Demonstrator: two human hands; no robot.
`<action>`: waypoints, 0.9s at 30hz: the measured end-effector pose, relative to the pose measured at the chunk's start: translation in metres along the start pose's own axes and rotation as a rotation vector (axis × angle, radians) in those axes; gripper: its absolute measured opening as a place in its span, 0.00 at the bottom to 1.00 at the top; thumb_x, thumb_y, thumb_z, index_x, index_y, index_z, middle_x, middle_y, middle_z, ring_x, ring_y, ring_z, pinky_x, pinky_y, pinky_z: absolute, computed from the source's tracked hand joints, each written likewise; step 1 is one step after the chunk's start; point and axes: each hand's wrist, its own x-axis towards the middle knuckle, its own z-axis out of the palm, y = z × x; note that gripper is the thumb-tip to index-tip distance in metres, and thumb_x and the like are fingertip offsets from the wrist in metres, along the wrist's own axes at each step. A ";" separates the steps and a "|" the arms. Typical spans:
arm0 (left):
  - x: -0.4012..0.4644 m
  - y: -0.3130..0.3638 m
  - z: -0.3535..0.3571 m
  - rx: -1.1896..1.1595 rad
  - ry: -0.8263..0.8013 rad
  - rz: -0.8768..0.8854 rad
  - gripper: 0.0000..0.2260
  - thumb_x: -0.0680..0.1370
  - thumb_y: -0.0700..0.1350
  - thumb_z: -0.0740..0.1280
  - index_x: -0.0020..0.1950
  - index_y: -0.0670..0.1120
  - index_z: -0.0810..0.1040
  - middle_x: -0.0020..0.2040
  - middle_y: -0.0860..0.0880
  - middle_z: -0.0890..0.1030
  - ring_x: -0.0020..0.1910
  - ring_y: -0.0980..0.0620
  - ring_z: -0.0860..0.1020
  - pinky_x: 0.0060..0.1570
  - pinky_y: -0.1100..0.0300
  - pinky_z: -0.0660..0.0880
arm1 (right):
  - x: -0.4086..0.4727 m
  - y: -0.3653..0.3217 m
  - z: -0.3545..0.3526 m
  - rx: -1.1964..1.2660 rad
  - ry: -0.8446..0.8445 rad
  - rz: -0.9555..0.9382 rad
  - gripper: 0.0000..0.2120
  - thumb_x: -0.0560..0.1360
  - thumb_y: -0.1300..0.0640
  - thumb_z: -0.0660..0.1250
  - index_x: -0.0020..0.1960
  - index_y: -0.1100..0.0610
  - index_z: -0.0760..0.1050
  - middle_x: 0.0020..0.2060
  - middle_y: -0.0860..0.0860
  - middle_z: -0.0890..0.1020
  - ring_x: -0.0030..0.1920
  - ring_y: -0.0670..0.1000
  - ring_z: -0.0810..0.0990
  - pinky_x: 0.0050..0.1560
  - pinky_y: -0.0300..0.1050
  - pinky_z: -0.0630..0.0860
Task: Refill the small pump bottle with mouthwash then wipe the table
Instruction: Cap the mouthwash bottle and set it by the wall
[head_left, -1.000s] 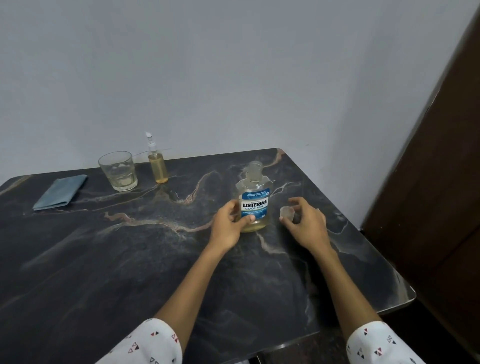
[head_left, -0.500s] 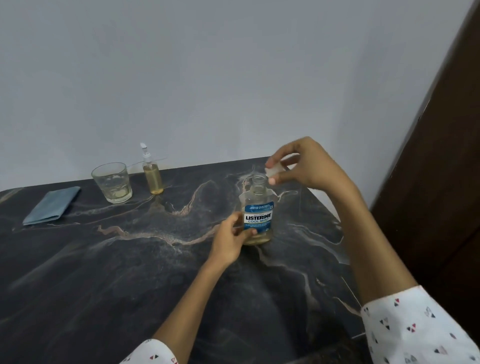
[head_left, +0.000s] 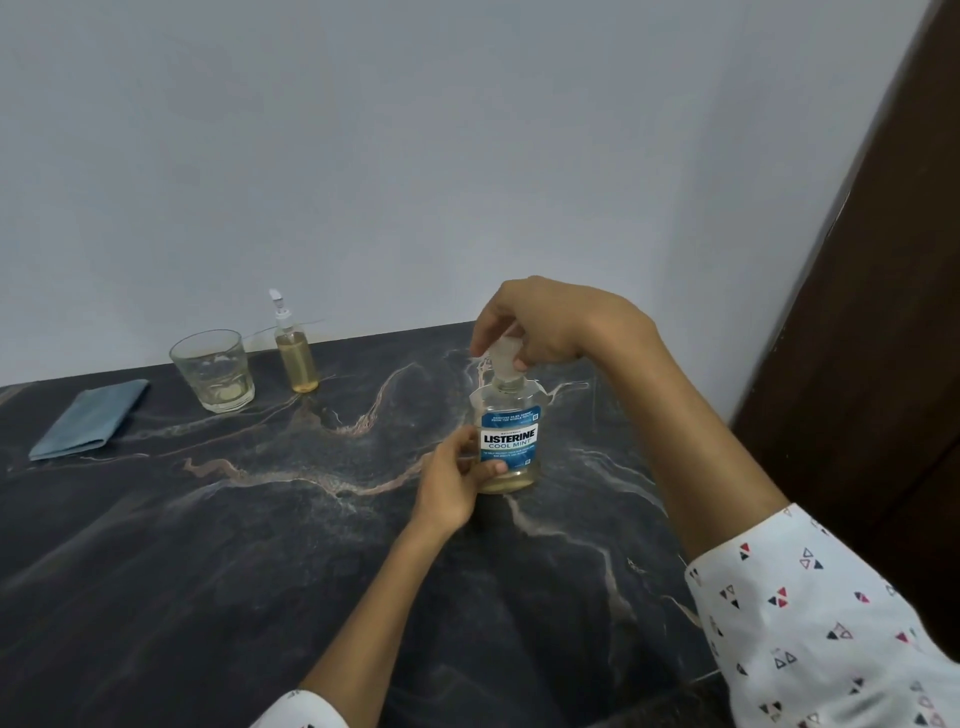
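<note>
A clear mouthwash bottle (head_left: 510, 434) with a blue label stands upright on the dark marble table (head_left: 260, 545), a little yellowish liquid at its bottom. My left hand (head_left: 453, 480) grips its lower left side. My right hand (head_left: 550, 322) is above the bottle and holds the clear cap (head_left: 506, 355) on its neck. The small pump bottle (head_left: 294, 351), nearly full of amber liquid, stands far left near the wall, with its pump on. A folded blue cloth (head_left: 88, 420) lies at the far left.
A drinking glass (head_left: 214, 371) with a little liquid stands just left of the pump bottle. A grey wall runs behind the table. A dark wooden door (head_left: 883, 338) is at the right, beside the table's right edge.
My right hand picked the cap up from the table beside the bottle, lifted it and brought it down onto the bottle's neck. My left hand has kept its hold on the bottle.
</note>
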 end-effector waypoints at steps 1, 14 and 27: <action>0.000 0.000 0.000 -0.002 0.001 -0.002 0.15 0.73 0.37 0.71 0.58 0.46 0.75 0.48 0.55 0.79 0.43 0.67 0.77 0.40 0.77 0.72 | -0.001 0.000 0.001 0.009 0.006 0.012 0.20 0.70 0.70 0.70 0.56 0.50 0.80 0.57 0.48 0.80 0.54 0.49 0.77 0.46 0.41 0.70; -0.001 0.000 0.000 -0.049 -0.006 -0.009 0.15 0.72 0.36 0.71 0.57 0.46 0.75 0.48 0.54 0.80 0.43 0.66 0.78 0.40 0.76 0.72 | -0.001 -0.007 -0.001 0.019 0.124 0.182 0.19 0.66 0.52 0.79 0.53 0.57 0.78 0.31 0.48 0.77 0.29 0.47 0.79 0.30 0.38 0.72; 0.000 0.000 -0.001 0.017 0.000 0.004 0.16 0.73 0.38 0.71 0.60 0.43 0.75 0.54 0.50 0.80 0.53 0.53 0.77 0.45 0.73 0.72 | 0.019 0.004 0.017 -0.382 0.327 0.230 0.32 0.71 0.26 0.53 0.30 0.56 0.62 0.29 0.50 0.70 0.31 0.49 0.71 0.33 0.43 0.65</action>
